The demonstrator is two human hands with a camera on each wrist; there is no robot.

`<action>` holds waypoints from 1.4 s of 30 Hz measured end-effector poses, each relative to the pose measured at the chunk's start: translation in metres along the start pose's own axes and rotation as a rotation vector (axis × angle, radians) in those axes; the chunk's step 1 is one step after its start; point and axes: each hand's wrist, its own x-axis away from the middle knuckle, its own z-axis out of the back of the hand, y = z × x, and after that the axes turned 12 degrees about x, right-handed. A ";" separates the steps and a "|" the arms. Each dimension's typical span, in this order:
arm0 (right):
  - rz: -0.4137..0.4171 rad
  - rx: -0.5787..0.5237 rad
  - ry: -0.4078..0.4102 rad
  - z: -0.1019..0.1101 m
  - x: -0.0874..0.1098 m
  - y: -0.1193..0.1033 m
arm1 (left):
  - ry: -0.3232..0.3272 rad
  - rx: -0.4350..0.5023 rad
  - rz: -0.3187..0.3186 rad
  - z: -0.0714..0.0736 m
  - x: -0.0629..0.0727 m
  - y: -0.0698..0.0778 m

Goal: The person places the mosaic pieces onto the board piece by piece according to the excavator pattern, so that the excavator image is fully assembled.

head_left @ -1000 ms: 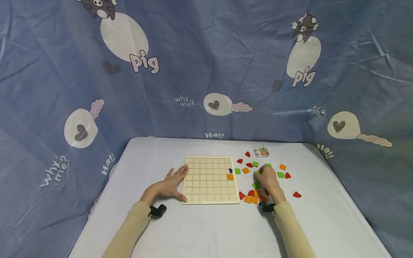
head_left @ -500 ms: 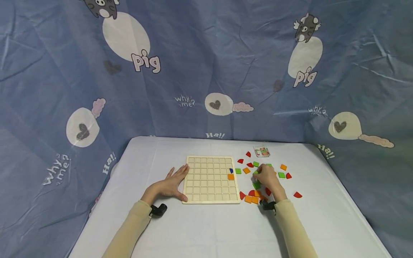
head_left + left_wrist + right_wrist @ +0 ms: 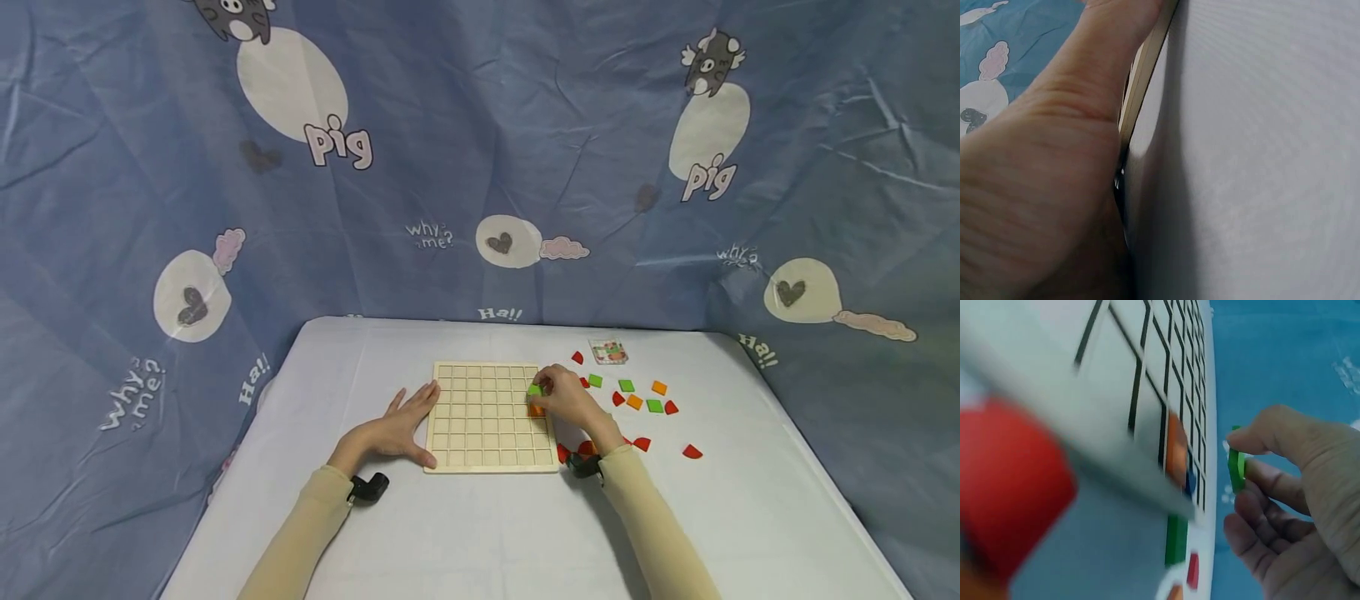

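Note:
A pale wooden grid board [image 3: 487,421] lies on the white table. My left hand [image 3: 392,432] rests along its left edge, fingers spread and straight; in the left wrist view my hand [image 3: 1054,144] lies against the board's side [image 3: 1141,81]. Above the board's right part, my right hand [image 3: 573,402] pinches a green square tile [image 3: 1235,465] between thumb and finger. The right wrist view has that tile held clear of the board. Below it, an orange square tile [image 3: 1176,450] and a blue piece [image 3: 1190,482] sit in the grid. In the head view my right fingers partly cover this spot.
Red quarter-round pieces [image 3: 692,452], green tiles [image 3: 655,406] and orange tiles [image 3: 659,387] lie scattered right of the board. A small picture card [image 3: 608,352] lies behind them. Blue patterned cloth [image 3: 420,167] hangs at the table's back and sides.
My right hand has moved left from the scattered pieces to the board's right side, carrying a green tile. My left hand has stayed in place.

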 end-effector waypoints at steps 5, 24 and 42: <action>0.052 -0.014 -0.067 -0.009 -0.010 -0.010 | -0.005 -0.007 -0.004 0.000 -0.001 0.000; 0.047 -0.023 -0.115 -0.016 -0.020 -0.009 | 0.008 0.025 -0.022 0.000 0.000 0.000; 0.064 -0.004 -0.083 -0.016 -0.013 -0.010 | -0.003 0.004 -0.002 0.001 0.001 0.002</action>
